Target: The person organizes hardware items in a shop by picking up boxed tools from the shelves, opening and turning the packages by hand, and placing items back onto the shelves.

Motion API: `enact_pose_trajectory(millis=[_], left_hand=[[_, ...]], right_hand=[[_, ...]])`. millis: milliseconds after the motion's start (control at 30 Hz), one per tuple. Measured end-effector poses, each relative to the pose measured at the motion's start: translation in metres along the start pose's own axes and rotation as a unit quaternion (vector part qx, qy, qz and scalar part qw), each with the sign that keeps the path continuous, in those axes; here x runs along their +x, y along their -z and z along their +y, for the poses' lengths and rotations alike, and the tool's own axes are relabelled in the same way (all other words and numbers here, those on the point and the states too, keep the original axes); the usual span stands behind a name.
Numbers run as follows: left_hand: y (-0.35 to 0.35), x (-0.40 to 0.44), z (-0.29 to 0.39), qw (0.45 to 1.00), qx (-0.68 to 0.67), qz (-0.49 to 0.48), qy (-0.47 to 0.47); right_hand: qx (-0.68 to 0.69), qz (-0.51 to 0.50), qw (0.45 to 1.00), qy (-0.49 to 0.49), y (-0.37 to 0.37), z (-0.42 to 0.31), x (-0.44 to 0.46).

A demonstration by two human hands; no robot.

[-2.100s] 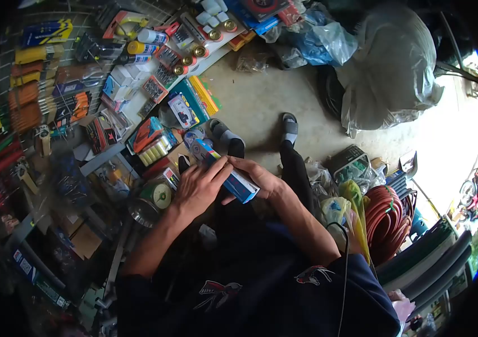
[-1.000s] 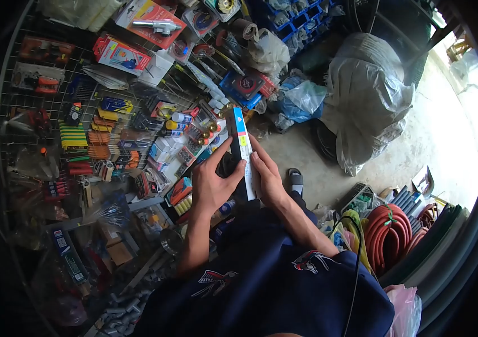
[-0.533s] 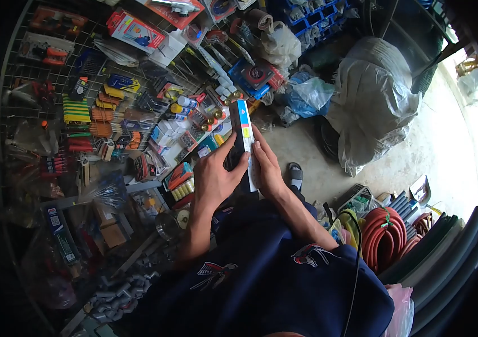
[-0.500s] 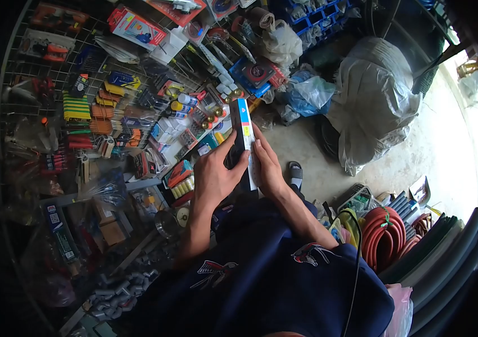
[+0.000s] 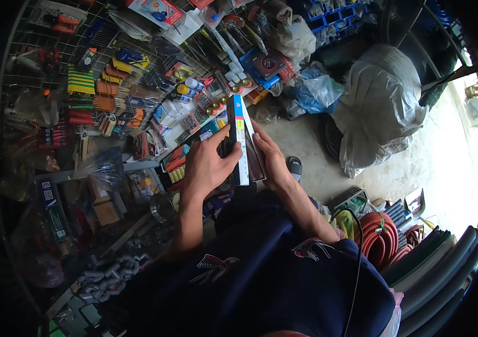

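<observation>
From where I stand, far to the left of the narrow box [image 5: 241, 149], a long green carton [image 5: 53, 210] sits among jumbled stock. Yellow-and-green striped packs [image 5: 81, 81] hang farther up on that side, and grey pipe fittings [image 5: 107, 278] lie heaped below and left of the box. Spray cans [image 5: 194, 85] stand just beyond its upper left.

The left hand [image 5: 208, 163] grips the box's left side, its thumb pressed to the white face. The box is held out in front of the person's dark blue shirt [image 5: 272, 264], its blue end pointing away from the body. A gap runs along its right side, showing dark brown within. The right hand [image 5: 274, 160] grips that parted right side, fingers reaching up along it.

Right of the box are a sandal [image 5: 294, 167] on the floor [image 5: 306, 137], then a blue plastic bag [image 5: 315, 91] farther up, a large plastic-wrapped bundle [image 5: 382, 106], a red hose coil [image 5: 375, 238] lower down, and thick grey tubes [image 5: 444, 278] farthest out.
</observation>
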State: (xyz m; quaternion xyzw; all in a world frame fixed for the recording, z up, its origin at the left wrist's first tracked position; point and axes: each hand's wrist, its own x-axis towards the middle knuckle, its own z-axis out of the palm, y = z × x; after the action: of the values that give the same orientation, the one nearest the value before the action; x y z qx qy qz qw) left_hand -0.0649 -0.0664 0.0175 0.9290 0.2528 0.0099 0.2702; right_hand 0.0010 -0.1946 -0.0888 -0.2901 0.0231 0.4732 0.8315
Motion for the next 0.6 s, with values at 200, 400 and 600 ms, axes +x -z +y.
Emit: enact_pose_trajectory(millis=[200,400,600], left_hand=[[0.014,0.004,-0.011,0.999,-0.034,-0.019,-0.019],[-0.009,-0.005,0.002,1.0,-0.012,-0.011,0.003],[-0.024,-0.005,-0.01,0.999,-0.049,-0.015,-0.007]], right_hand=[[0.022,-0.029,0.999,-0.031,-0.003,0.001,0.004],[0.011,-0.023,0.999,-0.027,-0.002,0.013,0.012],[0.104,-0.004,0.993,-0.053,0.0,0.011,0.011]])
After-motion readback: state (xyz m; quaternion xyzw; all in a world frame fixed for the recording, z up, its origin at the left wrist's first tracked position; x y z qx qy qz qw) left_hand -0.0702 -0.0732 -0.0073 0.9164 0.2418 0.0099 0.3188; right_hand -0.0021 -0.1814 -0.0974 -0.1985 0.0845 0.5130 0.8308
